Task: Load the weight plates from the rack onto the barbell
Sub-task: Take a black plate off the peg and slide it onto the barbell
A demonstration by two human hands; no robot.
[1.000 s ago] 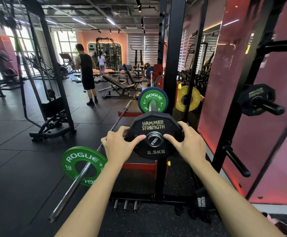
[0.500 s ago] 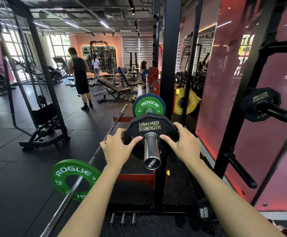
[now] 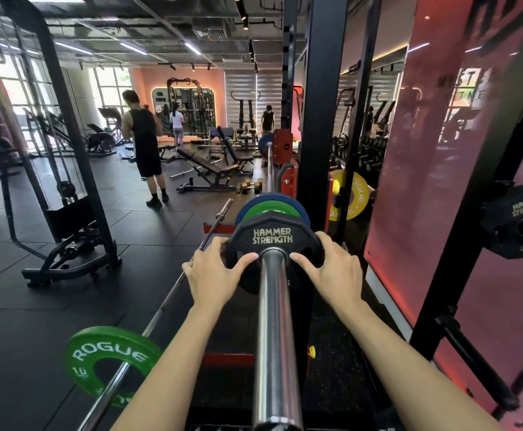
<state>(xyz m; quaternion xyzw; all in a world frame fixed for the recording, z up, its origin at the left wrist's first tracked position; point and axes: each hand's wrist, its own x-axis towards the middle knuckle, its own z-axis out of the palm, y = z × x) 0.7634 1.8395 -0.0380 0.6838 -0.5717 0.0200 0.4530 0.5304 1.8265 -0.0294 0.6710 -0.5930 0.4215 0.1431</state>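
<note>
A green plate (image 3: 111,365), round, matte and marked ROGUE in white, is seen at lower left, threaded on a slim steel bar (image 3: 173,287) that is laid slantwise over the dark rubber-tiled floor (image 3: 20,321).

The left hand (image 3: 212,276) is extended forward on a straight forearm, palm toward the plate face. Its fingers are wrapped over the left rim of the black plate (image 3: 272,241) and its thumb (image 3: 244,259) is laid flat on the face, pointing toward the sleeve.

The black plate is many-sided with bevelled edges, matte and rubber-like, lettered HAMMER STRENGTH in pale yellow. It is seated on the barbell sleeve (image 3: 274,337), a smooth, polished steel cylinder that runs from the bottom edge up through the plate's centre hole. Just behind it a green disc (image 3: 271,211) and a larger blue disc (image 3: 254,202) are carried on the same sleeve.

The right hand (image 3: 331,272) is held in mirror pose: fingers curled over the right rim, thumb (image 3: 304,260) flat on the face.

Behind stands the black steel rack upright (image 3: 319,119). Further right, a yellow disc (image 3: 352,194) is visible beyond it, and a second black plate (image 3: 518,219) is hung on a peg of the rack at the right edge, before a glossy red wall panel (image 3: 434,181).
</note>
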